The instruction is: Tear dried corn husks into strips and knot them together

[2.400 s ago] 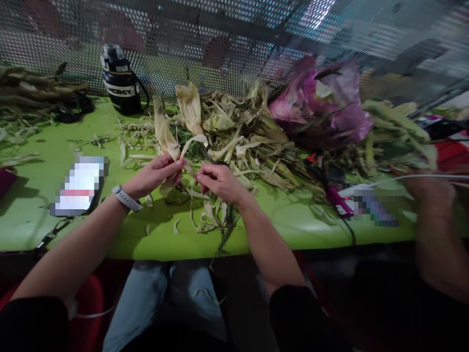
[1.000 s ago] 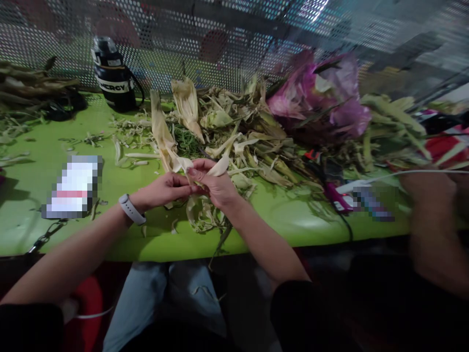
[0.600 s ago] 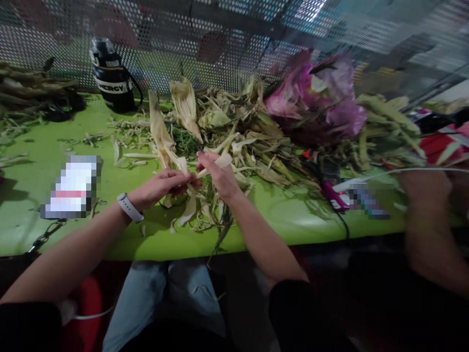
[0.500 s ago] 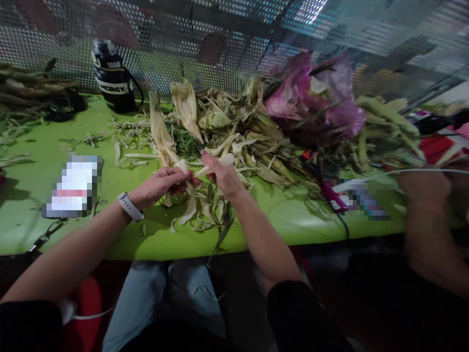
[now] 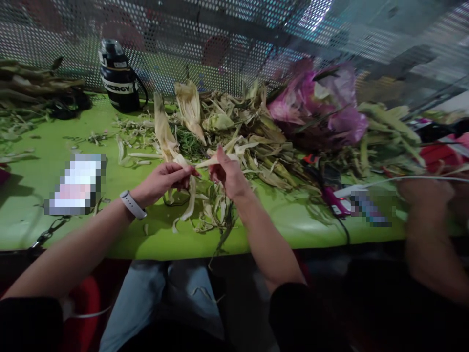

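Note:
My left hand [image 5: 163,179], with a white watch on its wrist, pinches a pale dried corn husk [image 5: 163,134] that stands up from its fingers. My right hand [image 5: 227,173] is closed on a narrow strip [image 5: 214,161] torn from that husk, drawn out to the right. Both hands hover over a small heap of husk scraps [image 5: 210,215] near the front edge of the green table [image 5: 286,220].
A big pile of husks [image 5: 249,132] and a pink-purple bag [image 5: 315,102] lie behind. A black bottle [image 5: 119,78] stands at the back left before a perforated metal screen. A phone [image 5: 76,183] lies at left. Another person's arm [image 5: 432,215] works at right.
My hands, pressed together a second ago, have drawn apart. My right hand has pulled a strip off the husk, up and to the right, while my left keeps its grip.

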### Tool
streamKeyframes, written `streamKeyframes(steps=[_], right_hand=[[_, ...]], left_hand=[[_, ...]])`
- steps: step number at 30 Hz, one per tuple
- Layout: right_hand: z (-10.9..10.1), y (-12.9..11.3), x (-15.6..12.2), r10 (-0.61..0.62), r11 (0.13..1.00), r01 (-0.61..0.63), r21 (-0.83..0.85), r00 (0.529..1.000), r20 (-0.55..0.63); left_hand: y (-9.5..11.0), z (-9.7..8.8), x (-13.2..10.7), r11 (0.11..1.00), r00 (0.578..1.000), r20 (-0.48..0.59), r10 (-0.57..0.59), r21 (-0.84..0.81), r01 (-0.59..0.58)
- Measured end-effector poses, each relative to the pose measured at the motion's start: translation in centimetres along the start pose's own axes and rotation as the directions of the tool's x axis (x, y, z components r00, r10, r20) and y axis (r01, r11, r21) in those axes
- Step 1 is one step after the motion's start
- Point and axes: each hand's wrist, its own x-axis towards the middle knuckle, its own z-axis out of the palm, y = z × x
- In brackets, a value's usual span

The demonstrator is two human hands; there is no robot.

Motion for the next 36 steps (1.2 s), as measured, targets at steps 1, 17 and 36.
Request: streamKeyframes(steps=[1, 17, 36], right_hand=[[-0.1, -0.3, -0.2, -0.012, 0.998, 0.013, -0.063, 1.0, 0.025], [0.8, 0.0, -0.6, -0.018, 0.996, 0.046, -0.078, 0.946, 0.324], [-0.1, 0.3, 0.0, -0.076, 0.96, 0.143, -0.241, 0.96, 0.271]], left_hand=[[-0.1, 0.0, 0.1, 0.997, 1.0, -0.027, 0.003, -0.072, -0.005], [0.2, 0.5, 0.2, 0.982, 0.982, -0.179, 0.055, -0.167, -0.085], [0.0, -1.1, 0.8, 0.927, 0.981, -0.127, 0.149, 0.362, -0.094]])
